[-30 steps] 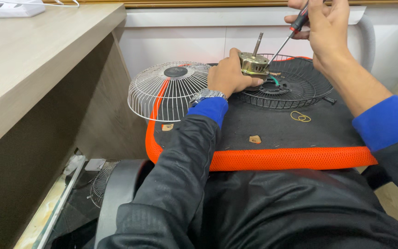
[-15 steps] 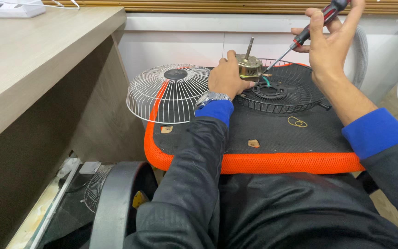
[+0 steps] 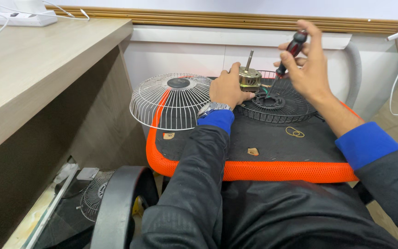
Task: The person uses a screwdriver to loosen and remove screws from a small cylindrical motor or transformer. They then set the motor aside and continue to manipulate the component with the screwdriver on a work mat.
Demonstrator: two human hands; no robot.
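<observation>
Fan motor sits at upper centre of the frame, its bare shaft standing upright, and that vertical long axis is what I keep my eye on: the screwdriver comes at it from the right on a slant, red-and-black handle high, tip low near the motor's base where coloured wires show. My left hand is the nearer one, closed around the motor's left side and touching it, wristwatch just below. My right hand is up and to the right of the motor, fingers pinched on the screwdriver handle, with the index finger raised clear. I cannot tell whether the tip is seated in a screw. The motor rests over a black fan grille lying flat, while a white wire fan guard lies to its left, overhanging the edge. Both sit on a black mesh seat with an orange rim, which also carries a yellowish rubber band and two small tan pieces. A pale wooden desk fills the upper left, a white power strip on it; another small grille lies on the floor at lower left, and a grey hose curves at upper right.
</observation>
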